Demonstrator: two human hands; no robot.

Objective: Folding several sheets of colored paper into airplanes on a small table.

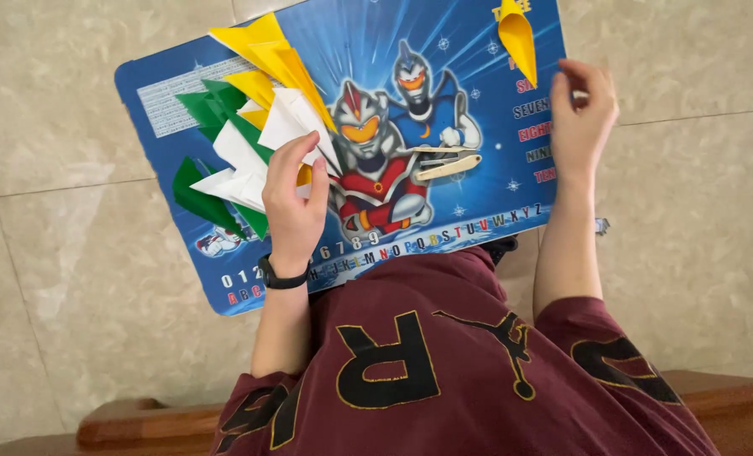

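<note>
L hand (295, 203) flat on pile of white/green/yellow folded paper planes (241, 143), fingers loose, no grip | R hand (581, 105) curled at blue cartoon lap board (478, 51) edge, grasp can't tell; yellow folded paper cone (518, 38) just above-left | step, judged: sorting folds; next needs a pinch on one.

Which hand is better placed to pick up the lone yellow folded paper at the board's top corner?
Right. The right hand rests at the blue board's edge just below the yellow folded paper, apparently empty. The left hand lies on the pile of folded papers across the board.
</note>
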